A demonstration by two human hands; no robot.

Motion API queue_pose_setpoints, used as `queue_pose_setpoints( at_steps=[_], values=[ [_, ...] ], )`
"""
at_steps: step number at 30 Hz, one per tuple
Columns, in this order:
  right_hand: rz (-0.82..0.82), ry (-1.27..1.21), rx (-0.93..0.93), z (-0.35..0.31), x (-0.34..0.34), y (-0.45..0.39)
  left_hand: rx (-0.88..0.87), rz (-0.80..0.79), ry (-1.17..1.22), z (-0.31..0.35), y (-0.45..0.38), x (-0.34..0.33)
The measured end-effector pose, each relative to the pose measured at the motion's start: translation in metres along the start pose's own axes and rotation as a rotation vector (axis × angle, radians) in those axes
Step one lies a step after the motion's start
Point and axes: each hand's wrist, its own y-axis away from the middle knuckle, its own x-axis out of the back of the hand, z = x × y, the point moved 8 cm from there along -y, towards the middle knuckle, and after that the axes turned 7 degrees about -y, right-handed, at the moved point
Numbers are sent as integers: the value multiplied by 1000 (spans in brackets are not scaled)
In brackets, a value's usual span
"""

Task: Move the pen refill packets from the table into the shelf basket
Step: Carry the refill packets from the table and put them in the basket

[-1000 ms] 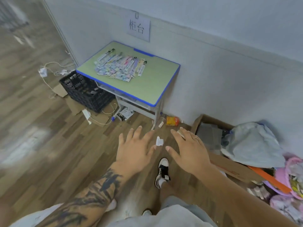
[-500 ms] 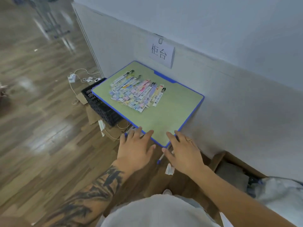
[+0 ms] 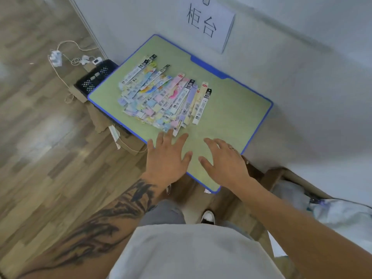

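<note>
A small green counter (image 3: pixel 231 121) with a blue edge stands against a pale wall. On it lies a big pile of pen refill packets (image 3: pixel 161 99), long thin ones in pink, blue, yellow and white (a few have black tops). They overlap each other and fan out on the left half of the counter.

Both hands are over the near part of the counter, palms down. The left hand (image 3: pixel 167 156) has its fingers spread out and straight, and its fingertips reach the near edge of the pile. It holds nothing. The arm behind it has a dark tattoo. The right hand (image 3: pixel 225 160) is just beside the left one, with its fingers spread and a little bent over bare green counter. It holds nothing too, and it has a ring on one finger.

A white paper sign (image 3: pixel 207 23) with black writing hangs on the wall above the counter. A black plastic crate (image 3: pixel 94 79) sits on the wooden floor (image 3: pixel 40 137) by the counter's left side, partly hidden under it. White cables (image 3: pixel 66 57) lie on the floor near the crate.
</note>
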Motion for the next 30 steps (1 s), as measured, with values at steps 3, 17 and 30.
queue_pose_setpoints(
  at_steps=[3, 17, 30],
  values=[
    [-22, -89, -123, 0, -3, -43, -57, -44, 32, -16, -45, 2],
    [157, -597, -865, 36, -20, -197, -305, -52, -42, -67, -201, 5],
    [415, -1015, -813, 7, 7, -164, -231, -268, 441, -49, -206, 25]
  ],
)
